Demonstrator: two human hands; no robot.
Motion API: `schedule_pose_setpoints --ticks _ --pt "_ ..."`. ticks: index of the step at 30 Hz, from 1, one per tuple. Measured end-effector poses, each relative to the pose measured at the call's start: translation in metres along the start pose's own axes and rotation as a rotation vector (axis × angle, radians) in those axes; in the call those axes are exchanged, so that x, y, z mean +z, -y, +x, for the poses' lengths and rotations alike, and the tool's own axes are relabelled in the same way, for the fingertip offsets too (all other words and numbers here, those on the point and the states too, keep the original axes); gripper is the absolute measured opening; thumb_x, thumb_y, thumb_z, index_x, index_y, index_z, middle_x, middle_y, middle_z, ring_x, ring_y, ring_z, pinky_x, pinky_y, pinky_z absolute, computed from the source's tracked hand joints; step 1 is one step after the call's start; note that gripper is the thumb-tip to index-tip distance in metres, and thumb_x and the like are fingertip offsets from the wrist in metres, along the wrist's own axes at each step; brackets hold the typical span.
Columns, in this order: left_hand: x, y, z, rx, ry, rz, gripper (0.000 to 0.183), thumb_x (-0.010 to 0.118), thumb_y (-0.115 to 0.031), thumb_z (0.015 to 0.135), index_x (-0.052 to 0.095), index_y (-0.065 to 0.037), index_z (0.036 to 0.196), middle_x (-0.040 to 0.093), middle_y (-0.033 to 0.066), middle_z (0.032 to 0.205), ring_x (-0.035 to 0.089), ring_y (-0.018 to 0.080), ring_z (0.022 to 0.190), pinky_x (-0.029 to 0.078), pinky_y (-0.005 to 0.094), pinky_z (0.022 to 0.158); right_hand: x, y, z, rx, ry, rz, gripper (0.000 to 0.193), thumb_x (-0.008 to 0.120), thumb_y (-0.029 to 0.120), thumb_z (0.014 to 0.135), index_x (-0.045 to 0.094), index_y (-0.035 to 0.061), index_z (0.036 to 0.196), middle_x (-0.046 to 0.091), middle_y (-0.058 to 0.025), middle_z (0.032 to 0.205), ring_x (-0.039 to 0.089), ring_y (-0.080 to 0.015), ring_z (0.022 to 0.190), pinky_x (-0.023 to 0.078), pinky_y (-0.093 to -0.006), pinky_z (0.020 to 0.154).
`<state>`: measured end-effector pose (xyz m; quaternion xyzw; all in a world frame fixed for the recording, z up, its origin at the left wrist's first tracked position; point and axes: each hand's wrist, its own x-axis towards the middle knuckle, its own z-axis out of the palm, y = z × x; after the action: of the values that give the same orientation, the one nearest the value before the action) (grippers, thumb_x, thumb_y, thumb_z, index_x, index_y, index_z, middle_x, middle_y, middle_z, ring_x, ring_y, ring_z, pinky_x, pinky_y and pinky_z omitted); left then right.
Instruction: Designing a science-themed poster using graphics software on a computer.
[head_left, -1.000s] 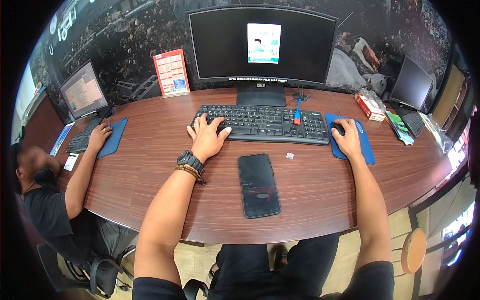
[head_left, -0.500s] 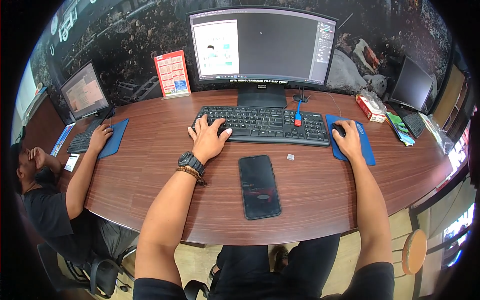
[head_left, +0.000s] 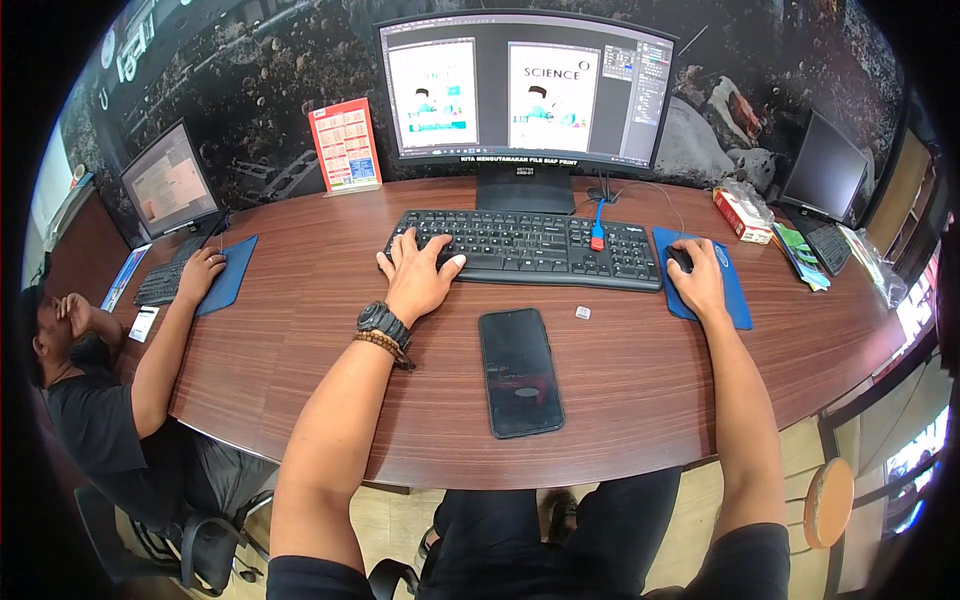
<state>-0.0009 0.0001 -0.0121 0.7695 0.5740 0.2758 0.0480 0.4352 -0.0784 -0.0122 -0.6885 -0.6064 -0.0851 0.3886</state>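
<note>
My left hand [head_left: 415, 282] rests on the left end of a black keyboard [head_left: 540, 238], fingers spread over the keys and holding nothing. To the right, my right hand [head_left: 704, 282] curls over a black computer mouse [head_left: 681, 259] on a blue mouse pad [head_left: 738, 305]; the palm hides part of the mouse. Behind the keyboard stands a curved monitor [head_left: 492, 100] showing two page layouts with a cartoon figure in each. A blue cable with a red plug [head_left: 597, 238] lies across the keyboard's right part.
A dark-screened phone [head_left: 522, 372] and a small pale square piece [head_left: 583, 312] lie between my forearms. A red calendar [head_left: 345, 147] stands behind, left. At right are a red-and-white box [head_left: 742, 217] and another monitor [head_left: 824, 168]. A co-worker [head_left: 100, 390] uses a mouse at far left.
On the monitor a second page and a small panel have appeared in the formerly dark middle and right area. Both hands stay in place on the keyboard and the mouse.
</note>
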Motion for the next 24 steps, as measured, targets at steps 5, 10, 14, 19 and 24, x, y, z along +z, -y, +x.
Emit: schedule_pose_setpoints --ticks 5,10,14,19,24 --pt "-0.0002 0.0007 -0.0005 0.000 -0.005 0.006 0.051 0.059 -0.049 0.096 0.060 -0.017 0.136 0.031 0.0343 0.152 0.019 0.0477 0.147 0.005 0.0724 0.112 0.0021 -0.0012 0.0006 -0.022 -0.019 0.013 0.032 0.067 0.020 0.081 0.068 0.0058 0.110 0.060 -0.0158 0.118 0.061 -0.0358 0.111 0.049 -0.0426 0.095" --pt "0.0024 0.0018 -0.0002 0.012 -0.022 0.009 0.050 0.058 -0.048 0.096 0.060 -0.017 0.135 0.033 0.0331 0.151 0.021 0.0470 0.146 0.006 0.0723 0.112 0.0009 -0.0023 0.0003 -0.024 -0.012 0.011 0.033 0.067 0.020 0.081 0.068 0.0059 0.111 0.061 -0.0148 0.116 0.061 -0.0355 0.110 0.050 -0.0424 0.095" --pt "0.0023 -0.0003 -0.0006 -0.010 -0.079 0.028 0.048 0.062 -0.044 0.094 0.061 -0.017 0.134 0.038 0.0299 0.148 0.027 0.0443 0.144 0.012 0.0665 0.114 -0.0009 0.0009 -0.0012 -0.017 -0.021 0.008 0.032 0.067 0.020 0.081 0.069 0.0064 0.110 0.061 -0.0145 0.116 0.062 -0.0353 0.109 0.050 -0.0424 0.095" --pt "0.0036 0.0010 0.0004 -0.054 -0.164 0.060 0.046 0.065 -0.039 0.092 0.063 -0.015 0.131 0.041 0.0283 0.147 0.031 0.0439 0.141 0.017 0.0636 0.114 -0.0022 0.0020 -0.0011 0.008 0.002 0.001 0.032 0.065 0.020 0.080 0.069 0.0072 0.109 0.062 -0.0141 0.116 0.062 -0.0352 0.109 0.050 -0.0424 0.094" --pt "0.0025 -0.0012 0.0022 -0.067 -0.123 0.002 0.052 0.065 -0.042 0.093 0.061 -0.011 0.134 0.036 0.0290 0.150 0.026 0.0448 0.143 0.015 0.0673 0.114 -0.0017 -0.0037 0.0008 0.001 0.002 0.006 0.031 0.065 0.020 0.080 0.069 0.0071 0.109 0.062 -0.0142 0.114 0.061 -0.0352 0.109 0.050 -0.0421 0.095"
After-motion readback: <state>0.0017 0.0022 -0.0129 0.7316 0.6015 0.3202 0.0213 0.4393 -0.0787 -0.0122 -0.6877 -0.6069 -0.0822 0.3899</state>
